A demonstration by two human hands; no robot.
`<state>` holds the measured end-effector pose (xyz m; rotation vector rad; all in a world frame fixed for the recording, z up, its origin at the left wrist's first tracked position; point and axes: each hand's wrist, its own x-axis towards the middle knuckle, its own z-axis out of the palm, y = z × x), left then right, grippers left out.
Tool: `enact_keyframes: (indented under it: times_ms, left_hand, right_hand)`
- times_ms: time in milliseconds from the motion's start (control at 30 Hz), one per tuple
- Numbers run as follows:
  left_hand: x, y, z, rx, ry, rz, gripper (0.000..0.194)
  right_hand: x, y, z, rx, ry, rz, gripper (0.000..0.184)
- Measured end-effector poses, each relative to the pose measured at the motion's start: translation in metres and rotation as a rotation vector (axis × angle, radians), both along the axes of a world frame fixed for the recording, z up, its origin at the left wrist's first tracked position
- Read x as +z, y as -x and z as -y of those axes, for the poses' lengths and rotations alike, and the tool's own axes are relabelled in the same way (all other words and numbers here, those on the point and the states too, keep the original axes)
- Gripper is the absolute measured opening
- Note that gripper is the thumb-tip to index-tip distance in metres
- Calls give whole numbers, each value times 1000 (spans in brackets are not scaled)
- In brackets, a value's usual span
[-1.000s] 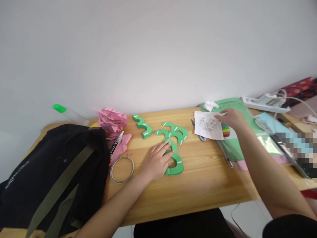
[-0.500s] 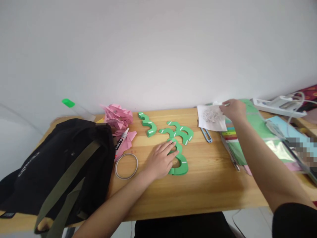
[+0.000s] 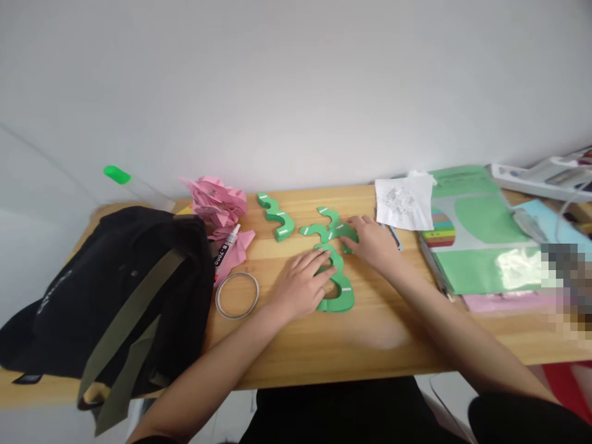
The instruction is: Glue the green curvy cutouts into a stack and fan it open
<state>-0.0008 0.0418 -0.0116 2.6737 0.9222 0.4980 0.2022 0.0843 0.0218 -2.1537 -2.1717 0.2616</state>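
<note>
Near the middle of the table, my left hand [image 3: 303, 282] lies over the left side of a large green curved piece [image 3: 343, 298], its fingers stretched and touching it. My right hand [image 3: 370, 243] has its thumb and fingers around another green curved piece [image 3: 348, 232], partly hidden beneath it. Two slim wavy green pieces, an upper one [image 3: 329, 214] and a left one [image 3: 313, 230], meet that piece. Farther left lies a separate thick, wavy green piece [image 3: 280, 221]. Short white strips mark the tops of these pieces.
At left sit a black bag [image 3: 152, 290], crumpled pink paper [image 3: 218, 200], a glue tube [image 3: 226, 248] and a tape ring [image 3: 237, 295]. White paper with scraps [image 3: 403, 200] partly covers a blue-handled tool [image 3: 394, 237]. Green packets [image 3: 485, 222] and a power strip [image 3: 531, 180] are at right.
My right hand has let go of the white paper and moved left and down onto a green curved piece. The paper now lies by the green packets. My left hand stays on its piece.
</note>
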Motion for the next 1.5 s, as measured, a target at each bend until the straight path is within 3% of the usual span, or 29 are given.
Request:
enact_keyframes:
  times_ms: [100,167,267,333,433,567,733,1500]
  left_hand:
    - [1,0,0,5,9,17,42]
    - [1,1,1,2,21,20,40]
    - [2,1,2,-9,26,11,39]
    - [3,0,2,-25,16,0,51]
    - [3,0,3,-55,-10,-10,65]
    - [3,0,3,-95,-22,-14,63]
    - [2,-1,3,-96,-22,-6,61]
    - [3,-1,2,-89,7,15,61]
  right_hand:
    - [5,-1,9,-32,-118,-53,30]
    - [11,-3,21,22,-128,-158,21]
    - [18,-1,48,205,40,-351,10]
    - [17,4,67,254,122,-395,8]
    - [8,11,91,191,121,-381,5]
    - [-8,15,106,93,62,-444,7]
    - [-18,14,108,51,7,-520,6]
    - [-16,6,100,173,-9,-484,9]
